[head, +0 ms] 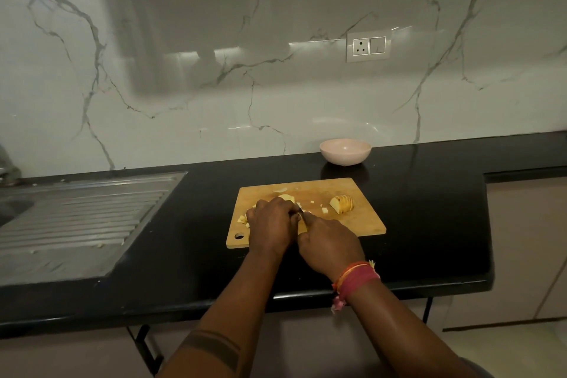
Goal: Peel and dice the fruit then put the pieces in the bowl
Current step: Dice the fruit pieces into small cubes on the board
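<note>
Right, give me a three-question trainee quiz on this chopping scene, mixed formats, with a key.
1. True or false: the bowl stands on the cutting board.
2. Multiple choice: the sliced fruit chunk lies on which part of the board? A) near the hanging hole B) the right part C) off the board
3. Fill in: the right hand holds the ____ while the left hand steadies the fruit being cut.

Key:
1. False; it stands on the black counter behind the board.
2. B
3. knife
</note>
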A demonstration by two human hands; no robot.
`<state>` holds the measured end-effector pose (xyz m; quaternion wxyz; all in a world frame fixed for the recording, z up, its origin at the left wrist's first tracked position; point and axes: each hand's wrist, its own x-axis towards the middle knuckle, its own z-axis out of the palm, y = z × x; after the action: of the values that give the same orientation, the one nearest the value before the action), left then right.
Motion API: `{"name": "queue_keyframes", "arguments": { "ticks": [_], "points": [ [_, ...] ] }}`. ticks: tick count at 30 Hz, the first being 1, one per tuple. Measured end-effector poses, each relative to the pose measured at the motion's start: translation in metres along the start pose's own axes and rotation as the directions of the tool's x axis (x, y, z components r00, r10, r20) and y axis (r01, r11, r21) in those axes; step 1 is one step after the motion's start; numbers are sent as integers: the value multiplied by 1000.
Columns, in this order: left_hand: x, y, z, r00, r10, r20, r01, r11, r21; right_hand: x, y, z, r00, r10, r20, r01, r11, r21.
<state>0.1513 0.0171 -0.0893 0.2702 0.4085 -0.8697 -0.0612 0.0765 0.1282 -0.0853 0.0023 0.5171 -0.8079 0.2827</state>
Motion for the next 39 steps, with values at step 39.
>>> {"name": "queue_keyframes", "arguments": {
  "ticks": [39],
  "points": [
    [6, -1, 14, 995, -38, -91, 47, 994, 102, -30, 13, -6, 1000, -18, -1, 18, 998, -56]
  ]
}}
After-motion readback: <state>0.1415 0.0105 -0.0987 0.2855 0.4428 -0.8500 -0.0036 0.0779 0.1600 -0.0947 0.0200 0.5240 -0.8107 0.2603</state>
